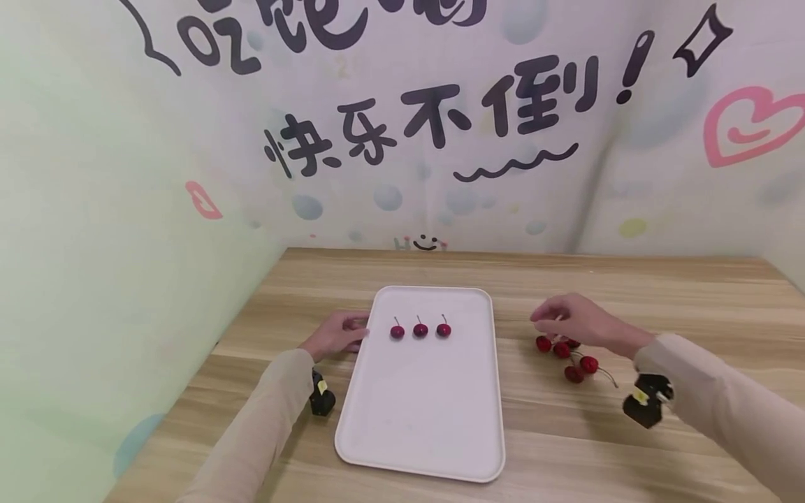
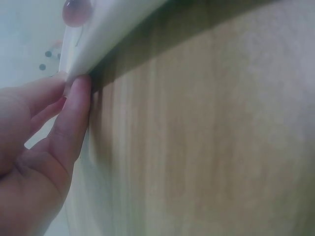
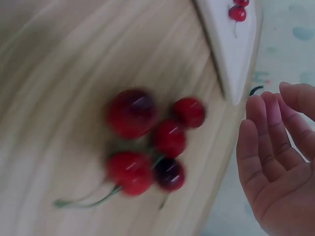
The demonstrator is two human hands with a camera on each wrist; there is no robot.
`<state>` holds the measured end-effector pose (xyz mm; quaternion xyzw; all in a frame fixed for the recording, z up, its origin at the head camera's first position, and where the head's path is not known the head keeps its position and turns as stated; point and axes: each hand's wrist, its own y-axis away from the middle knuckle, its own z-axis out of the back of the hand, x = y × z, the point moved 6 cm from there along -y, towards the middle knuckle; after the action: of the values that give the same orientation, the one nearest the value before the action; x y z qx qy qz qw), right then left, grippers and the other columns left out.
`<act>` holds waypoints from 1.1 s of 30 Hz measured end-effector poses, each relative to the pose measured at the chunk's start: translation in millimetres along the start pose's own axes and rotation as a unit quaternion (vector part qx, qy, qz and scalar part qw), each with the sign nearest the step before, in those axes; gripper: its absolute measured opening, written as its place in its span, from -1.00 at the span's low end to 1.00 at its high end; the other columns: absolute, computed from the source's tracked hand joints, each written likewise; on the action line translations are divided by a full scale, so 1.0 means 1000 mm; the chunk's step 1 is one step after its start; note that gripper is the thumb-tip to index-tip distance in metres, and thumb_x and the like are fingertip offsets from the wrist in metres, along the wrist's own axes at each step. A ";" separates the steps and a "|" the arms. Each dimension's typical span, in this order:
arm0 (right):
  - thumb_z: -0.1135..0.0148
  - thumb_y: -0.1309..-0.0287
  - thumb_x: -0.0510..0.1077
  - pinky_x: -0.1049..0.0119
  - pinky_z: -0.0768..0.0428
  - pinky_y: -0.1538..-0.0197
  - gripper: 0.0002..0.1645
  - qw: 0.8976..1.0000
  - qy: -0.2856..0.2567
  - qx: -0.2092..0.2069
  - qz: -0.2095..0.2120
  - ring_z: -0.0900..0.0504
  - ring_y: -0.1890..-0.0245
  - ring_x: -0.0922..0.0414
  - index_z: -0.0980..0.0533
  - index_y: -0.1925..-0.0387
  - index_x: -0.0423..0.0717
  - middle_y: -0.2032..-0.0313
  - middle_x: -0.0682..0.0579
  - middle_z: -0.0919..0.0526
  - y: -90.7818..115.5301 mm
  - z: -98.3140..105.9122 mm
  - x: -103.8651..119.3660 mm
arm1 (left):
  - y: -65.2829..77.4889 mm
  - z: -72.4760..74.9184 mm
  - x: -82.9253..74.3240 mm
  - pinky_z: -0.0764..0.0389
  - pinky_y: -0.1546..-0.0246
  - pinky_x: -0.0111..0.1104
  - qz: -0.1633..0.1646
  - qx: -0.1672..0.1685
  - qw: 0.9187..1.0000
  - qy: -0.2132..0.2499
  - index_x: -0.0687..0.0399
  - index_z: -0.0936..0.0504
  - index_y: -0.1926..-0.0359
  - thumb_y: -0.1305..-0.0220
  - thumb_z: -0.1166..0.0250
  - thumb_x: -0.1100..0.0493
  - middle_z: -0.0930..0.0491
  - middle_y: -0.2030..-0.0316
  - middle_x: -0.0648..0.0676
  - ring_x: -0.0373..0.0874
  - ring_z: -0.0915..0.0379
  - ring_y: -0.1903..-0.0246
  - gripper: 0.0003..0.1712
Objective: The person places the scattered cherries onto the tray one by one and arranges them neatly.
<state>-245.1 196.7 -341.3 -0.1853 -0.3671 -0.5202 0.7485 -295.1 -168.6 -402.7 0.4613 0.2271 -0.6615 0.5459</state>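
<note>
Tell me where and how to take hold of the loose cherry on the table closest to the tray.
Best to pinch that cherry by its round body, coming from above on the side facing the tray. That side looks open, while a neighbouring cherry sits close on the other; no stem clearly shows on it.

Tray (image 1: 424, 412): smooth, looks plastic fr. here, low sheen | cherries (image 1: 420, 330) on tray + loose cherries (image 1: 562, 349) R of tray: v. glossy, smooth skins, brt glints | tabletop (image 1: 560, 457) under tray: wood-grain, satin-ish | backdrop (image 1: 478, 220) behind tray: matt printed cloth, soft folds | sleeves (image 1: 260, 419) L & R of tray: matt cloth
</note>
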 end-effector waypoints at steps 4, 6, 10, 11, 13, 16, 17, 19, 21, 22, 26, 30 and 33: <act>-0.12 -0.13 -0.13 0.28 -0.59 0.35 -0.61 1.000 0.000 -0.017 -0.013 -0.55 0.37 0.10 -0.46 0.13 -0.39 0.34 -0.07 -0.60 0.020 0.009 -0.029 | -0.001 0.000 0.000 -0.62 0.33 -0.32 0.002 0.001 1.000 0.006 0.30 -0.31 -0.17 -0.19 -0.11 0.35 -0.49 0.20 0.28 -0.02 -0.53 0.30 -0.51; -0.14 -0.12 -0.09 0.30 -0.59 0.35 -0.59 0.999 -0.010 -0.021 -0.026 -0.54 0.37 0.12 -0.46 0.12 -0.36 0.32 -0.06 -0.59 0.029 0.012 -0.043 | -0.001 0.000 0.000 -0.62 0.33 -0.33 0.003 0.000 1.000 0.007 0.30 -0.31 -0.17 -0.19 -0.11 0.35 -0.49 0.20 0.29 -0.01 -0.53 0.30 -0.51; -0.14 -0.12 -0.04 0.32 -0.58 0.34 -0.56 0.999 -0.016 -0.024 -0.042 -0.52 0.34 0.17 -0.46 0.09 -0.31 0.30 -0.05 -0.57 0.046 0.015 -0.063 | -0.002 0.001 0.001 -0.62 0.33 -0.32 0.003 0.000 1.000 0.008 0.31 -0.30 -0.17 -0.19 -0.11 0.35 -0.48 0.20 0.30 -0.01 -0.52 0.30 -0.51; -0.14 -0.12 -0.04 0.33 -0.57 0.35 -0.56 0.999 -0.012 -0.025 -0.043 -0.52 0.34 0.19 -0.46 0.08 -0.31 0.29 -0.04 -0.57 0.049 0.014 -0.067 | -0.002 0.001 0.001 -0.62 0.33 -0.32 0.002 0.001 1.000 0.007 0.31 -0.30 -0.17 -0.19 -0.11 0.36 -0.48 0.21 0.29 -0.02 -0.52 0.31 -0.51; -0.14 -0.12 -0.03 0.34 -0.57 0.35 -0.56 0.999 -0.004 -0.029 -0.046 -0.51 0.34 0.21 -0.47 0.09 -0.29 0.28 -0.03 -0.57 0.054 0.013 -0.073 | -0.002 0.001 0.002 -0.62 0.34 -0.32 0.001 0.001 1.000 0.006 0.32 -0.30 -0.17 -0.20 -0.10 0.36 -0.48 0.21 0.29 -0.03 -0.52 0.32 -0.51; -0.15 -0.11 -0.03 0.37 -0.57 0.38 -0.58 0.998 -0.001 -0.035 -0.053 -0.52 0.37 0.24 -0.48 0.12 -0.28 0.31 -0.03 -0.57 0.059 0.011 -0.080 | -0.002 0.001 0.003 -0.62 0.34 -0.33 0.005 0.000 1.000 0.007 0.30 -0.31 -0.17 -0.19 -0.11 0.36 -0.49 0.23 0.27 -0.05 -0.52 0.33 -0.51; -0.15 -0.11 -0.04 0.37 -0.58 0.38 -0.58 0.998 -0.007 -0.036 -0.053 -0.52 0.38 0.24 -0.48 0.12 -0.29 0.31 -0.03 -0.57 0.060 0.010 -0.082 | -0.002 0.001 0.003 -0.62 0.34 -0.33 0.005 0.000 1.000 0.006 0.30 -0.31 -0.17 -0.19 -0.11 0.36 -0.49 0.24 0.26 -0.06 -0.52 0.34 -0.51; -0.16 -0.10 -0.05 0.38 -0.57 0.40 -0.59 0.998 -0.019 -0.039 -0.051 -0.51 0.42 0.24 -0.48 0.13 -0.31 0.33 -0.04 -0.57 0.062 0.008 -0.084 | -0.002 0.001 0.002 -0.62 0.34 -0.32 -0.002 0.004 1.000 0.003 0.33 -0.30 -0.17 -0.20 -0.10 0.37 -0.49 0.24 0.27 -0.06 -0.52 0.33 -0.52; -0.16 -0.10 -0.10 0.38 -0.57 0.44 -0.60 0.998 -0.035 -0.036 -0.039 -0.50 0.46 0.25 -0.47 0.14 -0.35 0.35 -0.05 -0.57 0.064 0.006 -0.086 | -0.002 0.001 0.001 -0.62 0.34 -0.32 -0.003 0.007 1.000 0.003 0.32 -0.30 -0.17 -0.20 -0.10 0.37 -0.49 0.25 0.27 -0.06 -0.52 0.33 -0.52; -0.17 -0.10 -0.12 0.38 -0.56 0.46 -0.61 0.998 -0.038 -0.037 -0.032 -0.50 0.48 0.26 -0.47 0.15 -0.36 0.36 -0.05 -0.58 0.065 0.005 -0.086 | -0.002 0.001 0.001 -0.62 0.33 -0.32 -0.004 0.009 1.000 0.002 0.32 -0.30 -0.17 -0.20 -0.09 0.37 -0.49 0.24 0.27 -0.06 -0.52 0.33 -0.52; -0.17 -0.09 -0.20 0.38 -0.55 0.51 -0.64 0.999 -0.043 -0.031 -0.008 -0.49 0.51 0.30 -0.45 0.16 -0.43 0.38 -0.05 -0.59 0.068 0.003 -0.088 | -0.001 0.000 -0.001 -0.62 0.32 -0.32 -0.008 0.015 1.000 0.000 0.31 -0.30 -0.17 -0.20 -0.09 0.36 -0.49 0.24 0.25 -0.07 -0.52 0.32 -0.52; -0.18 -0.08 -0.17 0.39 -0.54 0.49 -0.63 0.999 -0.041 -0.028 -0.022 -0.48 0.48 0.34 -0.45 0.16 -0.41 0.38 -0.03 -0.59 0.069 0.001 -0.090 | -0.001 -0.001 -0.002 -0.62 0.32 -0.32 -0.014 0.019 1.000 0.000 0.32 -0.29 -0.18 -0.21 -0.09 0.36 -0.50 0.24 0.26 -0.06 -0.52 0.31 -0.51; -0.20 -0.06 -0.14 0.41 -0.53 0.48 -0.63 0.998 -0.035 -0.027 -0.034 -0.46 0.48 0.35 -0.47 0.18 -0.37 0.39 -0.02 -0.57 0.069 -0.001 -0.089 | -0.001 -0.001 -0.002 -0.62 0.33 -0.32 -0.013 0.018 1.000 0.001 0.33 -0.29 -0.17 -0.20 -0.09 0.36 -0.49 0.24 0.26 -0.06 -0.52 0.32 -0.51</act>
<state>-198.0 280.2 -401.0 -0.2105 -0.3855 -0.5484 0.7116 -295.4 -166.6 -401.9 0.4686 0.2220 -0.6721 0.5286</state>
